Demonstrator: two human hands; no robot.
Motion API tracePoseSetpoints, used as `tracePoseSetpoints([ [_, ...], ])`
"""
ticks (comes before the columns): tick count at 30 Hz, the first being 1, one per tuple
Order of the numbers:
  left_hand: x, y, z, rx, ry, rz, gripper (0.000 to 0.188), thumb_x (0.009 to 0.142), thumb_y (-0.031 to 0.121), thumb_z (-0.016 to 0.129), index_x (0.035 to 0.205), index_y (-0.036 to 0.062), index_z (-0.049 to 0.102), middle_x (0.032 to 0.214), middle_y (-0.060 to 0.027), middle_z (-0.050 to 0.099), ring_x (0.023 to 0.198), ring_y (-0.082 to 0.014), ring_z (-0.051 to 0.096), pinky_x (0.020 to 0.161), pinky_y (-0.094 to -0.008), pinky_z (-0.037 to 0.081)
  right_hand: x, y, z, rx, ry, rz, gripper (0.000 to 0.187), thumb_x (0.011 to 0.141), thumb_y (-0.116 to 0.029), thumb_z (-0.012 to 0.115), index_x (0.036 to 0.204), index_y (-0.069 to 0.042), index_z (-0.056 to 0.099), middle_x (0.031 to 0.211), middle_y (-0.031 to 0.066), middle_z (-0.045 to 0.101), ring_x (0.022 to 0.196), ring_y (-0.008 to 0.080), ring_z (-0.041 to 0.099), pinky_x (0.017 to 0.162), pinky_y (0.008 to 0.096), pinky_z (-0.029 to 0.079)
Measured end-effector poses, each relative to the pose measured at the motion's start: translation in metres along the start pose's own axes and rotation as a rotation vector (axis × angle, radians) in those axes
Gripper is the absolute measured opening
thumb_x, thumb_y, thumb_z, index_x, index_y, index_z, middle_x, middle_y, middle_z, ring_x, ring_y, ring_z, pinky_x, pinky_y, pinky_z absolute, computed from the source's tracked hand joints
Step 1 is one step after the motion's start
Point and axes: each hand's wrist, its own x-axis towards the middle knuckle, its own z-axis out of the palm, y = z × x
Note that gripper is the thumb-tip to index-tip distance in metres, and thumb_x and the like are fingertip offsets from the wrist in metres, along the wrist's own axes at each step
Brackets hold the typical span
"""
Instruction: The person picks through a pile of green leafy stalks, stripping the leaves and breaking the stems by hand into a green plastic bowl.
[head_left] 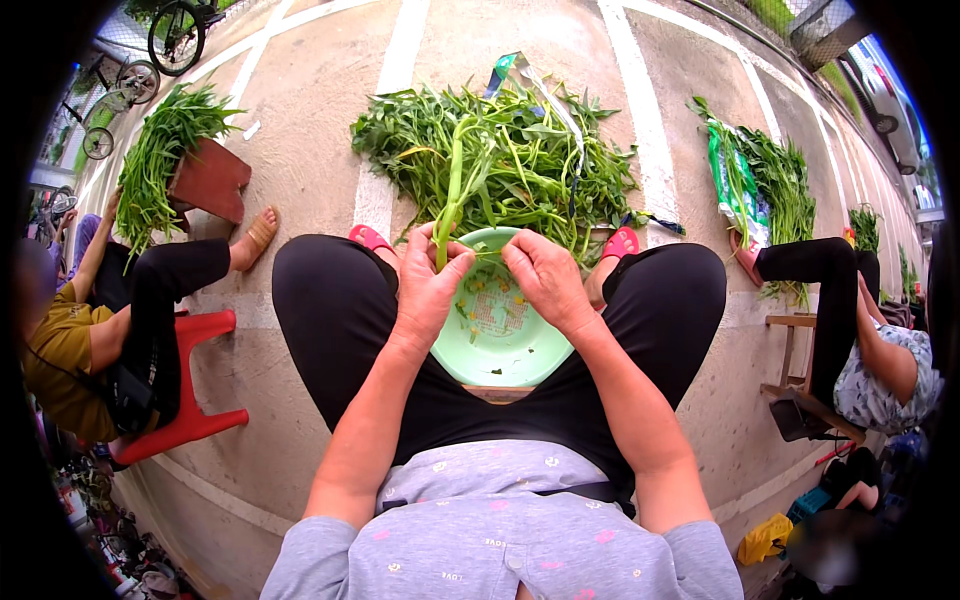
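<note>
My left hand (432,284) is closed around a thick green vegetable stalk (457,185), which stands up above its fingers with leaves at the top. Close beside it, my right hand (548,282) is closed too, its thumb and fingers pinched at a thin green leafy bit (490,251) that reaches across from the left thumb. Both hands are over the rim of a pale green plastic basin (515,366) between my knees. A few small green and yellowish scraps lie in the basin. Just beyond it spreads a big heap of leafy greens (590,165).
A plastic wrapper (505,72) lies on the heap. At left, a person sits on a red stool (190,395) by greens (170,150) and a reddish-brown block-like object (212,182). Another person sits at right on a wooden stool (790,350) near more greens (785,185). Bicycles (178,38) stand far left.
</note>
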Motion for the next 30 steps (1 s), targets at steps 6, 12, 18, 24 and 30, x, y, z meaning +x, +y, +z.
tracePoseSetpoints([
  [6, -0.001, -0.001, 0.004, -0.017, -0.035, -0.009, 0.042, 0.079, 0.002, 0.062, 0.116, 0.0050, 0.042, 0.085, -0.0017, 0.056, 0.079, -0.0084, 0.053, 0.074, -0.0223, 0.044, 0.001, 0.008, 0.005, 0.378, -0.017, 0.203, 0.024, 0.090, -0.021, 0.047, 0.077, -0.001, 0.053, 0.064, 0.0005, 0.052, 0.057, 0.0080, 0.048, 0.052, 0.0217, 0.040],
  [12, -0.001, -0.002, 0.002, -0.001, -0.008, -0.003, 0.040, 0.080, 0.003, 0.062, 0.115, 0.0066, 0.043, 0.083, -0.0004, 0.056, 0.073, -0.0060, 0.050, 0.065, -0.0197, 0.040, 0.006, 0.008, -0.003, 0.566, 0.097, 0.330, 0.031, 0.091, -0.027, 0.046, 0.073, -0.002, 0.053, 0.062, 0.0031, 0.055, 0.053, 0.0095, 0.051, 0.051, 0.0227, 0.043],
  [18, -0.001, 0.001, 0.003, -0.015, 0.013, 0.023, 0.036, 0.080, 0.003, 0.061, 0.112, 0.0085, 0.046, 0.081, 0.0021, 0.054, 0.060, -0.0013, 0.043, 0.048, -0.0147, 0.032, 0.006, 0.005, -0.005, 0.575, 0.050, 0.320, 0.028, 0.092, -0.027, 0.047, 0.086, -0.001, 0.056, 0.073, 0.0035, 0.058, 0.057, 0.0084, 0.052, 0.054, 0.0216, 0.044],
  [24, 0.000, 0.000, -0.002, -0.062, 0.030, -0.014, 0.039, 0.081, 0.001, 0.059, 0.115, 0.0060, 0.042, 0.086, -0.0019, 0.057, 0.079, -0.0075, 0.052, 0.073, -0.0212, 0.044, 0.003, 0.001, -0.003, 0.589, -0.267, 0.312, 0.026, 0.091, -0.023, 0.050, 0.097, 0.001, 0.058, 0.079, 0.0049, 0.060, 0.062, 0.0097, 0.054, 0.059, 0.0233, 0.046],
  [30, 0.000, 0.001, -0.003, -0.082, 0.026, -0.021, 0.039, 0.081, 0.000, 0.060, 0.115, 0.0053, 0.042, 0.086, -0.0022, 0.057, 0.078, -0.0073, 0.052, 0.073, -0.0212, 0.044, 0.001, 0.012, 0.002, 0.429, -0.295, 0.266, 0.018, 0.089, -0.018, 0.052, 0.088, -0.001, 0.057, 0.072, 0.0007, 0.056, 0.061, 0.0063, 0.051, 0.058, 0.0206, 0.044],
])
